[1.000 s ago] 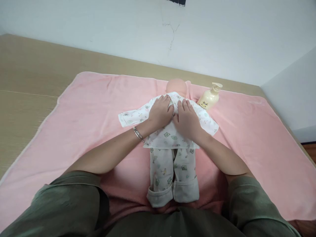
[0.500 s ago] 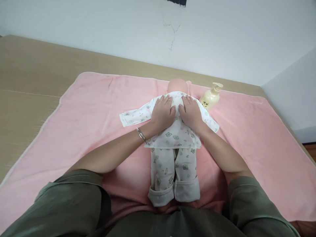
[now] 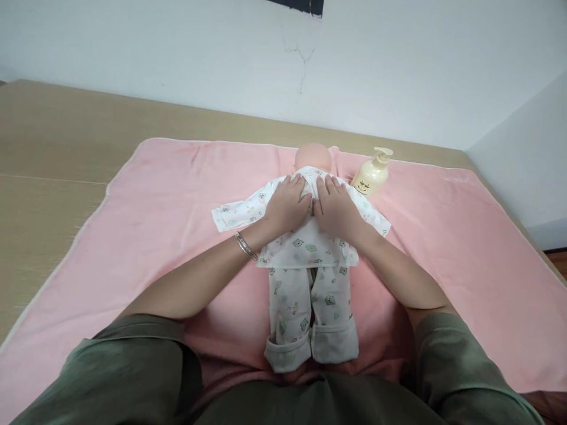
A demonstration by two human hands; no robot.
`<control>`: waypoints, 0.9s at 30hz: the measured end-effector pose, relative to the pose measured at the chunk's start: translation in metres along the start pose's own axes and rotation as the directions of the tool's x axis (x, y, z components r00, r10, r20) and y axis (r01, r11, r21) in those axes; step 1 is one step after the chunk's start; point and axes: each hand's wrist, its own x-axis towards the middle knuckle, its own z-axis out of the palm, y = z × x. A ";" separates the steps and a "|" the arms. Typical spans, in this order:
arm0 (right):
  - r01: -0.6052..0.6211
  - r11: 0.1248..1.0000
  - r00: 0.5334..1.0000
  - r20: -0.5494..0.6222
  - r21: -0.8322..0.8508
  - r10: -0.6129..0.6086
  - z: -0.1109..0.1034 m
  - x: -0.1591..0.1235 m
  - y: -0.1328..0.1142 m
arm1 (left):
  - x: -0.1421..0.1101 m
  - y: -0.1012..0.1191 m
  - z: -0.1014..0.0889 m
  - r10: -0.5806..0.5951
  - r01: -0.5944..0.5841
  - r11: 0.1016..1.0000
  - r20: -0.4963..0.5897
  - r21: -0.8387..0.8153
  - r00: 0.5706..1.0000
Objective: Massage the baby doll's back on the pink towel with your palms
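Observation:
A baby doll lies on a pink blanket (image 3: 177, 195), its bald head (image 3: 313, 156) away from me. It wears a white printed top (image 3: 305, 251) with both sleeves spread sideways and matching trousers (image 3: 290, 301) with turned-up cuffs. My left hand (image 3: 287, 203) lies flat on the left upper part of the top, fingers stretched out. On the right upper part rests my right hand (image 3: 334, 206), also open with its fingers extended. The thumbs point toward each other near the middle. Under my palms the cloth is hidden, and the doll's face is out of sight.
A cream pump bottle (image 3: 372, 172) lies tilted on the blanket, right of the doll's head. Wooden boards (image 3: 48, 141) show beyond the blanket's left and far edges. A white wall (image 3: 212, 59) rises behind, with another wall at the right.
My hands have shifted slightly on the doll's top, and the thumbs are closer together at its middle. The whole view has tilted a little; the doll and bottle stay in place.

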 end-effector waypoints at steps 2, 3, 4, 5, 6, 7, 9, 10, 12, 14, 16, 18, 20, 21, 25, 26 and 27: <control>0.018 1.000 1.000 -0.016 -0.001 -0.018 -0.001 -0.008 -0.007 | 0.007 -0.004 -0.005 0.005 -0.005 0.999 0.016 -0.045 1.000; 0.024 1.000 1.000 -0.015 0.004 -0.024 -0.002 -0.011 -0.008 | 0.010 -0.005 -0.006 0.010 -0.009 0.998 0.021 -0.067 1.000; 0.028 1.000 1.000 -0.009 0.013 -0.028 -0.003 -0.013 -0.009 | 0.012 -0.006 -0.007 0.017 -0.015 0.996 0.022 -0.082 1.000; 0.031 0.999 1.000 0.001 0.025 -0.031 -0.005 -0.013 -0.008 | 0.012 -0.007 -0.007 0.024 -0.023 0.996 0.016 -0.087 1.000; 0.029 0.999 0.999 0.012 0.043 -0.029 -0.006 -0.011 -0.007 | 0.010 -0.007 -0.005 0.030 -0.030 0.996 0.005 -0.079 1.000; 0.018 0.998 1.000 0.023 0.065 -0.020 -0.007 -0.009 -0.004 | 0.008 -0.006 -0.002 0.033 -0.033 0.998 -0.012 -0.057 0.999; -0.015 0.993 0.999 0.041 0.113 0.010 -0.007 0.000 0.003 | -0.002 -0.002 0.006 0.039 -0.039 0.999 -0.058 0.004 0.998; -0.029 0.991 0.999 0.046 0.132 0.024 -0.006 0.005 0.006 | -0.008 0.001 0.010 0.046 -0.044 0.999 -0.082 0.030 0.996; -0.050 0.988 0.998 0.035 0.148 0.046 -0.004 0.013 0.012 | -0.018 0.005 0.017 0.072 -0.066 0.996 -0.107 0.064 0.992; -0.066 0.989 0.998 0.002 0.135 0.067 -0.001 0.016 0.013 | -0.022 0.007 0.018 0.098 -0.090 0.992 -0.099 0.083 0.990; -0.086 0.990 0.996 -0.026 0.109 0.089 0.002 0.013 0.009 | -0.019 0.006 0.015 0.096 -0.090 0.992 -0.065 0.094 0.993; -0.081 0.994 0.996 -0.038 0.080 0.084 0.004 0.005 0.002 | -0.010 0.001 0.010 0.078 -0.075 0.993 -0.025 0.093 0.997; -0.056 0.997 0.997 -0.050 0.062 0.059 0.005 -0.004 -0.005 | 0.000 -0.005 0.006 0.064 -0.064 0.995 0.002 0.077 0.998; -0.043 0.997 0.997 -0.057 0.059 0.047 0.005 -0.007 -0.008 | 0.004 -0.007 0.005 0.059 -0.060 0.996 0.009 0.068 0.998; -0.043 0.994 0.996 -0.068 0.102 0.050 0.006 -0.001 -0.003 | 0.002 -0.006 0.007 0.024 -0.022 0.997 -0.036 0.069 0.999; -0.055 0.991 0.996 -0.065 0.119 0.063 0.007 0.004 0.001 | -0.002 -0.003 0.009 0.027 -0.022 0.996 -0.053 0.082 0.998; -0.069 0.989 0.995 -0.060 0.133 0.077 0.007 0.009 0.005 | -0.007 0.000 0.011 0.038 -0.032 0.995 -0.064 0.098 0.997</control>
